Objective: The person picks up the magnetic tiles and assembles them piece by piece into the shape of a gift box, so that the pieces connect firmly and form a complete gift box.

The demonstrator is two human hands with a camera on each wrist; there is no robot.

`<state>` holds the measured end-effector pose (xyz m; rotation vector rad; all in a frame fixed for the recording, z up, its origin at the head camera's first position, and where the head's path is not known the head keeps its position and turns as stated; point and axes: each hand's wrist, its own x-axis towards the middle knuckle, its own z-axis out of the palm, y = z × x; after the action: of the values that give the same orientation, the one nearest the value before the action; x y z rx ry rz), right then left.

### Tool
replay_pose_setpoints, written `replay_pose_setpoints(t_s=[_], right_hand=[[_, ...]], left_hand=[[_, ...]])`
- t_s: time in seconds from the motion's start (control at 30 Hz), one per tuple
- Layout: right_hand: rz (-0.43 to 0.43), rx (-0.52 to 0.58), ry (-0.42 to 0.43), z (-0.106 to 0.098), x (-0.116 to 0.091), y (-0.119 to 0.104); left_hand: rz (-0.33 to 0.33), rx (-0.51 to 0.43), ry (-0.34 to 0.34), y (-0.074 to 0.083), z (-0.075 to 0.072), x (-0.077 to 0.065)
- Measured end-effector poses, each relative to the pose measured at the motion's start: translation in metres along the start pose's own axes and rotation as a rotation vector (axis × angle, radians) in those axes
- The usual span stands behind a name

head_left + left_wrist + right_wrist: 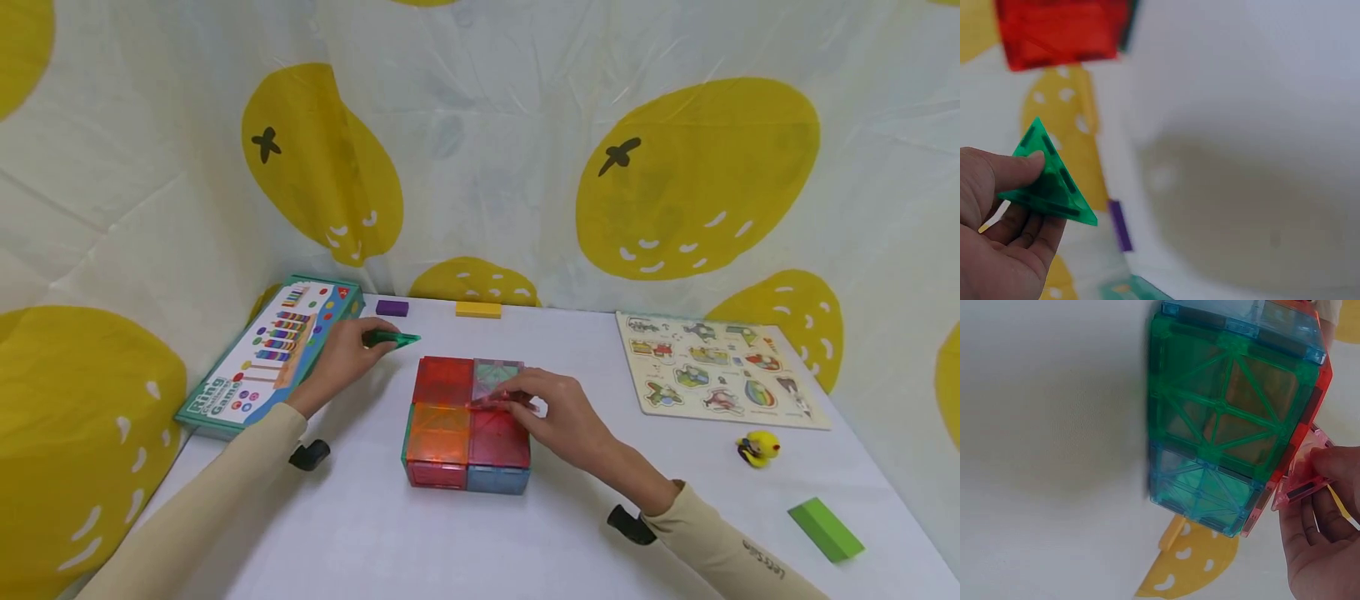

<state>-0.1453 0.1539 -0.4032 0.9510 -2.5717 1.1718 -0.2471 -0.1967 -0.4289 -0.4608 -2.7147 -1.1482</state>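
A green triangular magnetic tile [1054, 181] is pinched between the thumb and fingers of my left hand [347, 354], held above the table left of a block built of see-through magnetic tiles [442, 433]. The block's top shows red, orange, pink and pale squares. Over its right side my right hand [566, 412] pinches a pink triangular magnetic tile [1304, 469]. In the right wrist view this tile stands tilted against the block's red-edged top. Green and blue tiles [1222, 394] form the block's side there.
A ring game box [270, 358] lies at left. Purple [392, 308] and yellow blocks [478, 310] sit by the back curtain. At right are a wooden picture puzzle board [712, 371], a small yellow duck figure [759, 448] and a green block [825, 529].
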Motion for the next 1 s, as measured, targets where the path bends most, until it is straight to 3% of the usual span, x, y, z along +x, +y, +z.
replay_pose_setpoints(t_s=[0.13, 0.3, 0.57, 0.8, 1.0], right_hand=[[0.0, 0.0, -0.001, -0.001, 0.0, -0.001], [-0.012, 0.006, 0.004, -0.001, -0.002, 0.0], [-0.021, 0.004, 0.005, 0.001, -0.001, 0.001], [-0.021, 0.008, 0.007, 0.001, -0.001, 0.001], [-0.035, 0.015, 0.011, 0.001, -0.002, 0.001]], left_hand=[[0.09, -0.055, -0.006, 0.026, -0.003, -0.01], [0.201, -0.088, -0.098, 0.056, 0.002, -0.019], [0.336, -0.099, -0.215, 0.082, 0.012, -0.028], [0.38, -0.083, -0.264, 0.095, 0.015, -0.03], [0.356, -0.052, -0.33, 0.099, 0.019, -0.034]])
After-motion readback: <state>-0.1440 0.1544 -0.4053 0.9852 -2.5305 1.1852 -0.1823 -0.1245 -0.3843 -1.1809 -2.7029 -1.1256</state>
